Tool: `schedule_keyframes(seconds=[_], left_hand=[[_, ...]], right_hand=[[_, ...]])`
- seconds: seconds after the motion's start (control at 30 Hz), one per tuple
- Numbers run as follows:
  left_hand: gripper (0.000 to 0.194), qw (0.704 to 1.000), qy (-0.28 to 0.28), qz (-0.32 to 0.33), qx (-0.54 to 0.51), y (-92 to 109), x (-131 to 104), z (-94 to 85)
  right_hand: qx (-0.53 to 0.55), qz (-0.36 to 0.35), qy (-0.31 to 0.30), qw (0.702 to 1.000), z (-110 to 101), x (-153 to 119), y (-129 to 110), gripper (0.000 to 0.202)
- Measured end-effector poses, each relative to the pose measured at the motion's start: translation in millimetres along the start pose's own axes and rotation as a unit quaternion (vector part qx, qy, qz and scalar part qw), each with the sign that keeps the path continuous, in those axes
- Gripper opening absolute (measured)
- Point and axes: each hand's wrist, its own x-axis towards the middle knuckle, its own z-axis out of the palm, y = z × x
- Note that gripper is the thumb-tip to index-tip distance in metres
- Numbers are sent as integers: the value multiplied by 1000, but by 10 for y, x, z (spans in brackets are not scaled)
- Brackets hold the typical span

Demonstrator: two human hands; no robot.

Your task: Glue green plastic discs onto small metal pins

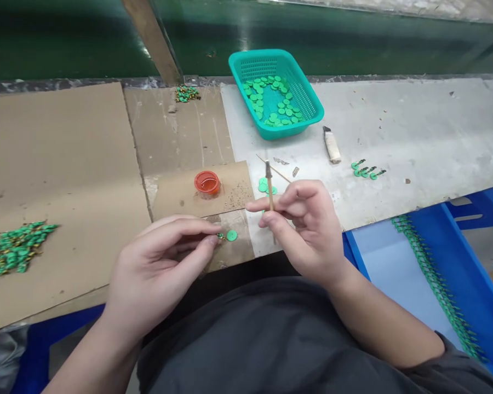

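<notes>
My left hand (168, 262) is closed in a pinch, with a small green-and-gold piece (221, 236) at its fingertips. Just beyond it shows a round green disc (232, 235); I cannot tell whether the two are joined. In my right hand (308, 230) a thin wooden stick with a dark tip (270, 186) stands nearly upright between thumb and fingers. Behind that hand lie several loose green discs (263, 185), partly hidden, and another thin stick (281, 171). A red cup (207, 183) with liquid in it sits on a cardboard piece (234, 180) ahead of my left hand.
A teal basket (312, 112) holding many green discs stands at the back. To its right are a wrapped cutter-like tool (332, 145) and several disc assemblies (365, 172). Green-and-gold pieces form piles at left (18, 249) and back (187, 93). A blue tray (464, 262) sits lower right.
</notes>
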Motion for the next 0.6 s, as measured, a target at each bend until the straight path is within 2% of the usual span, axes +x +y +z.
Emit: schedule_keyframes(seconds=[0.07, 0.2, 0.4, 0.6], left_hand=[[7, 1000, -5, 14, 11, -8, 9, -4], [6, 998, -15, 40, 38, -1, 6, 5], [13, 991, -15, 27, 134, 53, -17, 45], [13, 991, -33, 38, 127, 92, 24, 59]], right_hand=[[21, 20, -13, 1000, 43, -9, 40, 26], [37, 6, -16, 999, 39, -33, 97, 11], [-89, -39, -7, 995, -76, -57, 129, 3], [-100, -59, -10, 993, -111, -54, 134, 6]])
